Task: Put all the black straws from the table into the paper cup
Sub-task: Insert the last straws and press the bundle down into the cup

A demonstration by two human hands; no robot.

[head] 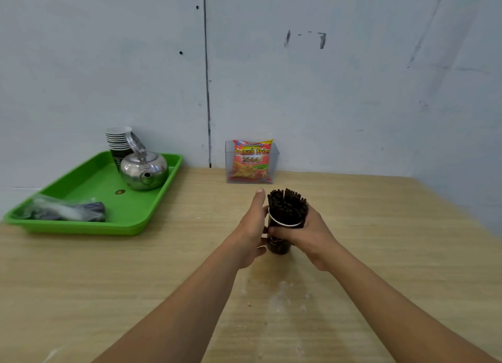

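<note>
Two bare forearms are reaching out over the wooden tabletop (pixel 163 267). The left hand (pixel 251 227) is cupping the left side of the dark paper cup (pixel 279 247), with its thumb pointing up and its fingers curling round the wall. The right hand (pixel 312 235) is wrapping the cup from the right, its thumb lying across the front and its fingers closing round the black straws (pixel 286 203). The straws are standing packed upright in the cup, between the two hands.

No loose straws are showing on the tabletop, so this is probably the final settling step. The next move is calling for a gentle release that leaves the full cup upright.

Beyond the hands, a clear box (pixel 228 156) is holding a snack packet (pixel 251 159). Far to the left of the left hand, a green tray (pixel 81 228) is carrying a steel kettle (pixel 144 170), stacked cups (pixel 118 140) and a plastic bag (pixel 62 212).
</note>
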